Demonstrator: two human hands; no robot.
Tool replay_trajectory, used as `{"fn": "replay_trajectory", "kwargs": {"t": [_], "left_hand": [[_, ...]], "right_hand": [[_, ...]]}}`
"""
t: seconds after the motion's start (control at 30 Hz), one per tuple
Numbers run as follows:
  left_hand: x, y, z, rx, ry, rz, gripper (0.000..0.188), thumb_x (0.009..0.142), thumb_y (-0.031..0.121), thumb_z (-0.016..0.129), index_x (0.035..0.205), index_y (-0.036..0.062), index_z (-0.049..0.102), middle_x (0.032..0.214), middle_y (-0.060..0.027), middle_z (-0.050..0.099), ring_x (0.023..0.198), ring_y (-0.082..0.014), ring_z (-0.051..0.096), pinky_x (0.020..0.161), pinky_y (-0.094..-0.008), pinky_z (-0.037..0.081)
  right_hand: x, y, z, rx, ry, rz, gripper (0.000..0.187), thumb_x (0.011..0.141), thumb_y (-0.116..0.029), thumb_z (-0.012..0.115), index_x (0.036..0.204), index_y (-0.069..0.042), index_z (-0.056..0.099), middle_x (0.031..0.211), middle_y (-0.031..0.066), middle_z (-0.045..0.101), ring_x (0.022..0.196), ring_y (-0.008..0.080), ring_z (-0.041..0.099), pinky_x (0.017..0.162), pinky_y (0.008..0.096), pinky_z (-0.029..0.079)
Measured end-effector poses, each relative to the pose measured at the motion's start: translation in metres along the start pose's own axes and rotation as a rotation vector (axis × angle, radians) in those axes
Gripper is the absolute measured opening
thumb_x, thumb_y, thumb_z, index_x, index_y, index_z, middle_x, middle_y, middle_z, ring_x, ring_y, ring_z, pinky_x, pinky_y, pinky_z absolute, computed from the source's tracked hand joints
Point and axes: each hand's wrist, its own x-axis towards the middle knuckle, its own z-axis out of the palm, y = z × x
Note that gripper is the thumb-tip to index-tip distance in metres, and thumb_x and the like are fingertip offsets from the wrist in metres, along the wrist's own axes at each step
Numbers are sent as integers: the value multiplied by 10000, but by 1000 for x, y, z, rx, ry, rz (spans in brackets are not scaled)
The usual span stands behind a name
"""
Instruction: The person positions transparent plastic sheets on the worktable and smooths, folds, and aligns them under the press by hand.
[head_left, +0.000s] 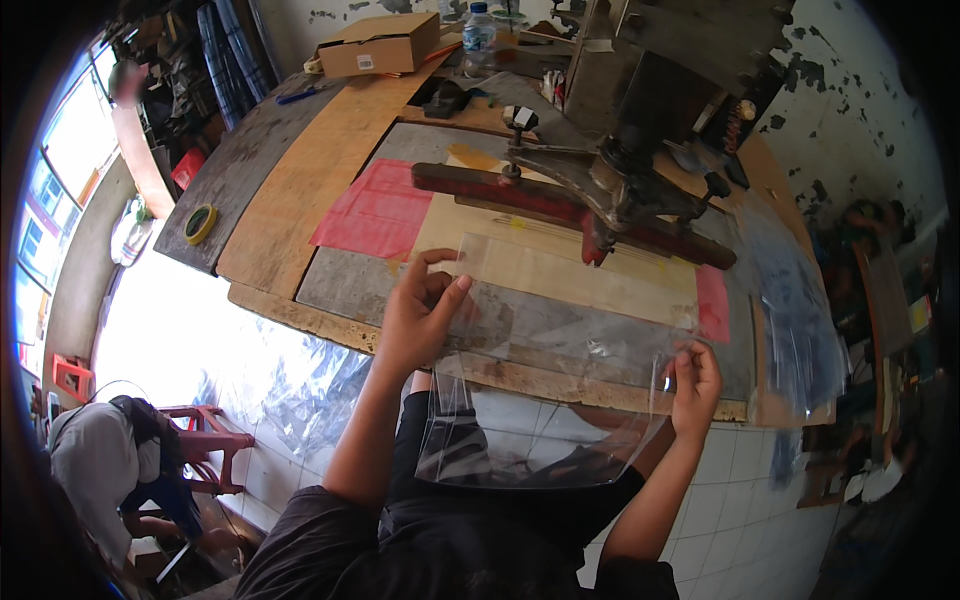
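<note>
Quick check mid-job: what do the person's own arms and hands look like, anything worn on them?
The left hand and right hand wear no gloves, and no watch shows on either wrist. The forearms are bare; plain black short sleeves cover the upper arms.

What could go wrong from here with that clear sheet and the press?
The clear sheet reaches past the table's wooden front edge, so it might catch or crease there.
The left hand is near the press bar; it could get pinched if it strayed under.
The loose plastic pile on the right might slide off.
</note>
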Motion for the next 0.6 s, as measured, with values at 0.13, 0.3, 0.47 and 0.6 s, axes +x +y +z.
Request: {"fn": "replay_trajectory", "kwargs": {"t": [0.13,0.3,0.47,0.6], "left_hand": [[3,-3,0,283,246,358,489,976,137,803,1406,40,590,1152,-114,745,1093,-235,725,920,-353,549],[-23,31,2,602,93,600,390,866,84,840,1233,42,715,1211,-146,755,1184,-333,717,1011,-425,547],[-83,59,42,602,-324,597,270,872,176,879,1095,86,755,1010,-71,793,925,-269,771,788,-385,604],[-111,46,71,722,-204,648,389,883,235,878,1225,93,758,1098,-65,747,921,-262,751,791,-392,598]], "right_hand": [[2,-2,2,-24,6,-23,285,1111,-274,691,1184,0,664,950,-3,632,806,80,571,734,244,476],[-3,-7,4,79,-57,-25,279,1103,-284,710,1160,-13,680,886,-9,654,755,84,603,705,249,476],[-28,-32,23,128,-71,18,276,1093,-306,721,1141,-34,704,878,-15,650,734,78,606,681,223,469],[-46,-60,46,-98,-30,-28,229,1086,-298,723,1119,-72,741,793,-30,676,666,53,626,634,211,468]]}}
